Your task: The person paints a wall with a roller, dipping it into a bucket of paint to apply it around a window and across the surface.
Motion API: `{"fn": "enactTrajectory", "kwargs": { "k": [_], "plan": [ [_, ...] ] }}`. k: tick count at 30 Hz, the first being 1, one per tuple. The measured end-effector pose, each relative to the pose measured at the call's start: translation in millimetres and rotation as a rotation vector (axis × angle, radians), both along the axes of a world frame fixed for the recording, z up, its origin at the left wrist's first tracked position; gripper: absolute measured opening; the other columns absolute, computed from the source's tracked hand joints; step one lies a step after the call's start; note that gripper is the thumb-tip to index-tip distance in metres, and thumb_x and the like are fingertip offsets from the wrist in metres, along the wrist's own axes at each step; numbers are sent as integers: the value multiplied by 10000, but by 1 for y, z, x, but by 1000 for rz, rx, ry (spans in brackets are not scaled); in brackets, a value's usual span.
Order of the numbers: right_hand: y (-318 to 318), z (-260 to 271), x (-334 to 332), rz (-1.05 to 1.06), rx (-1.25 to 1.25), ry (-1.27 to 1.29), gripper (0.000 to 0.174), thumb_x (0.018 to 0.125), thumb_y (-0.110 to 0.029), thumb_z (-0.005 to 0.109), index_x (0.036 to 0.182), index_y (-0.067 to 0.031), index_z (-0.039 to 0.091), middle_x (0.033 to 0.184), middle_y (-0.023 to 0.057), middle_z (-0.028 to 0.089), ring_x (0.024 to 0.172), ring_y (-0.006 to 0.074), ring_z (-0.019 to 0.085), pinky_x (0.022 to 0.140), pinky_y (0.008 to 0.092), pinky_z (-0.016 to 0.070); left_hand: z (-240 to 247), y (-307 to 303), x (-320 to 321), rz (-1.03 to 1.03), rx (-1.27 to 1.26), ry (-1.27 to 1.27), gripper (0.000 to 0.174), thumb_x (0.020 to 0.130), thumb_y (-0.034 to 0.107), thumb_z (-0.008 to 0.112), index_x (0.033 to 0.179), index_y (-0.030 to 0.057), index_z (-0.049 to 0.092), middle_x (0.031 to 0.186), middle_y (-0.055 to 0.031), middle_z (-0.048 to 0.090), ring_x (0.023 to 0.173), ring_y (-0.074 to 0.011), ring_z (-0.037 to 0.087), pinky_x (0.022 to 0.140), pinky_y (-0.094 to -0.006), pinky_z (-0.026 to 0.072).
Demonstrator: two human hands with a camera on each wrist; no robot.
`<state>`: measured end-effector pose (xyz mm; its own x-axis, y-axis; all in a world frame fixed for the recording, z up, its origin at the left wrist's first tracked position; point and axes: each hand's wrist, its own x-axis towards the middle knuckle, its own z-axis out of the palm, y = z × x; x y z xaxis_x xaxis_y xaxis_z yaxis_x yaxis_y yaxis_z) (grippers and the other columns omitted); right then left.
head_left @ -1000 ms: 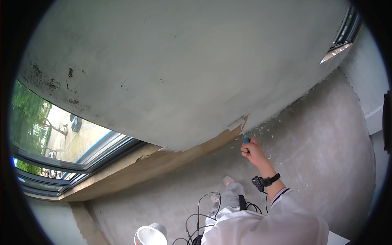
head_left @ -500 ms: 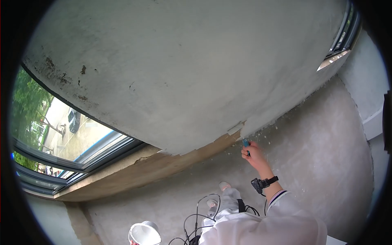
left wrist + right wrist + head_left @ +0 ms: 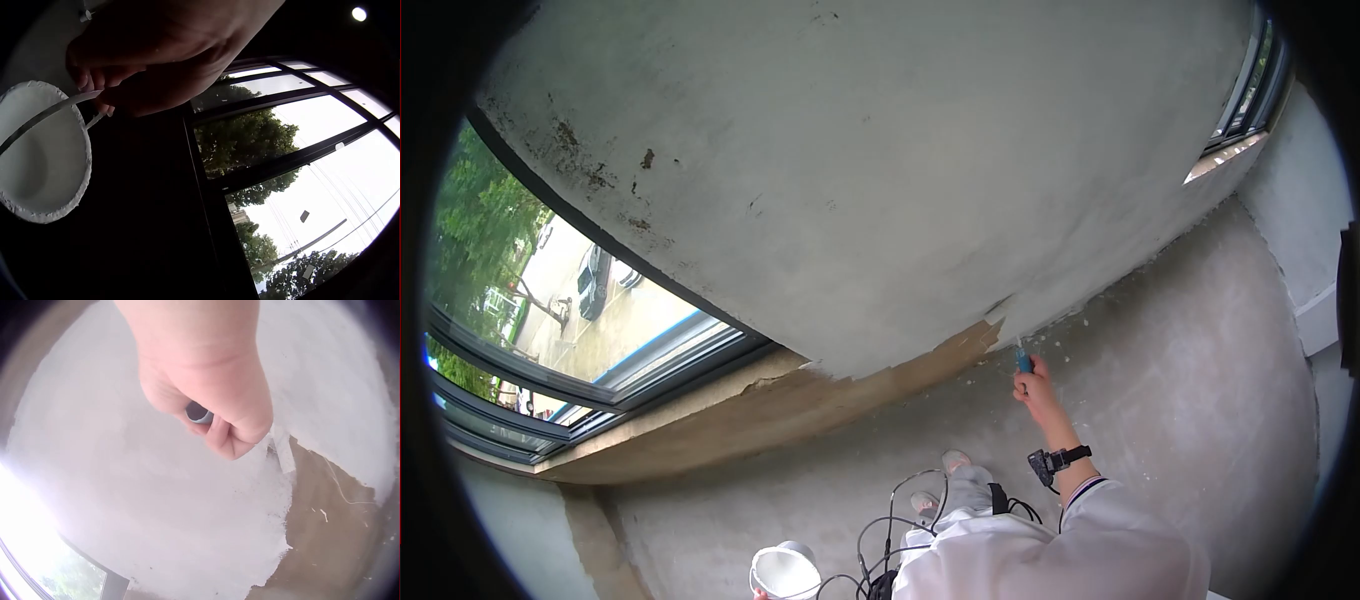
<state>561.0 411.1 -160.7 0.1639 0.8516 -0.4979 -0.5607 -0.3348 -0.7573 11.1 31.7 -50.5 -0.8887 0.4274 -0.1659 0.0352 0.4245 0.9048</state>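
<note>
My right hand (image 3: pixel 1036 390) grips the blue handle (image 3: pixel 1024 362) of a tool at the lower edge of the grey-white wall coating (image 3: pixel 880 220). In the right wrist view, the right hand (image 3: pixel 209 381) has its fingers curled round the handle, whose round end (image 3: pixel 199 412) shows; a pale blade (image 3: pixel 284 453) lies by the coating's ragged edge. My left hand (image 3: pixel 156 56) holds the thin handle (image 3: pixel 50 112) of a white bucket (image 3: pixel 87 169), its rim crusted with white. Low in the head view, only fingertips of the left hand (image 3: pixel 760 593) show beside the bucket (image 3: pixel 798 552).
Bare brown wall (image 3: pixel 880 395) runs below the coating. A dark-framed window (image 3: pixel 640 395) stands at the left, another (image 3: pixel 1250 90) at the upper right. White specks dot the grey floor (image 3: pixel 1180 370). Black cables (image 3: pixel 887 540) loop beside my legs and feet (image 3: pixel 956 460).
The pale patch beside the brown area, seen earlier near the tool, no longer shows there in the head view. The right hand and tool have shifted slightly right, and the bucket has moved slightly.
</note>
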Motion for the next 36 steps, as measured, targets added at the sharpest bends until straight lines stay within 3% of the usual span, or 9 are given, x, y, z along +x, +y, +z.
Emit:
{"fn": "enactTrajectory", "kwargs": {
  "k": [7,8,9,10,13,17,24,29,36],
  "plan": [
    [4,0,16,52,17,9,360,787,51,499,1103,-95,407,778,11,442,522,79,385,420,245,266,-70,-47,-36,-157,-175,-144,308,854,21,606,1161,-8,610,1051,-101,620,954,-215,595,870,-309,489],
    [3,-11,20,43,28,-9,349,791,47,499,1095,-102,414,776,2,441,516,73,380,416,239,271,-47,-22,-9,-30,-203,-159,353,850,-45,618,1202,-25,599,1123,-107,629,1002,-206,604,885,-294,507],
    [2,-22,22,54,32,-17,338,795,42,500,1087,-109,421,775,-7,441,509,67,375,413,234,276,-113,-25,-86,577,20,-819,228,767,111,507,964,35,593,705,8,496,610,-139,504,607,-279,429],
    [0,-21,18,9,24,-49,334,797,37,506,1082,-124,440,772,-20,438,514,51,368,412,219,285,-121,-41,-101,513,226,-1027,118,724,64,465,818,34,529,700,-40,548,616,-188,531,639,-328,458],
    [-2,-36,24,71,20,-193,401,801,40,503,1166,-118,453,839,-7,468,535,52,393,404,203,289,-80,-25,-78,574,417,-952,255,686,28,494,926,-43,542,909,-148,596,819,-288,580,845,-384,504],
    [-7,-96,51,170,-114,-348,552,808,40,485,1332,-120,415,917,6,493,539,63,416,394,212,293,-75,-37,-68,563,581,-991,399,713,29,474,1092,-92,502,1037,-199,594,977,-342,602,895,-414,532],
    [-114,-192,146,517,-536,-664,671,751,20,497,1399,-64,343,681,26,441,391,112,359,313,275,276,-28,9,-20,366,791,-809,560,759,-9,421,1302,-144,402,1293,-268,503,1232,-373,530,1007,-436,512],
    [-176,-168,179,691,-800,-771,95,750,5,441,838,-11,473,555,38,362,376,122,308,318,273,225,-11,31,-15,179,794,-555,507,834,-97,501,1324,-144,380,1342,-241,477,1323,-335,471,1061,-383,479],
    [-188,-140,201,599,-783,-910,20,765,-24,434,752,-30,447,542,37,351,392,137,307,340,274,231,-16,46,-22,75,829,-463,569,826,-113,646,1345,-76,416,1344,-181,495,1321,-278,476,1081,-344,447]
  ]
}}
